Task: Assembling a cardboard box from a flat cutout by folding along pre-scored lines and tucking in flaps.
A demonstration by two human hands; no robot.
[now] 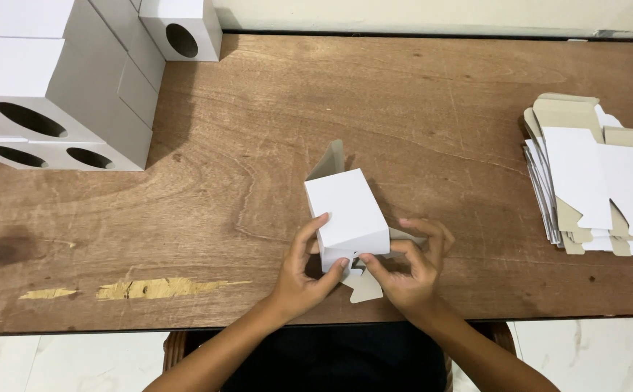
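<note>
left hand (303, 272) fingers pinch white box (347, 210) | right hand (410, 268) fingers grip its bottom flap (366, 287)

Both hands, left hand (305, 272) and right hand (410, 272), pinch the near-end flaps of a white carton (347, 214) on the wooden table (258, 109).

Stack of assembled white boxes (48, 87) cut off by top and left edges; full count can't be told. Flat carton blanks (599, 174) run past right edge. Near end of white box (347, 210) partly hidden behind left hand (303, 279) and right hand (412, 272); flap state there unclear. Both forearms cut by bottom edge.
</note>
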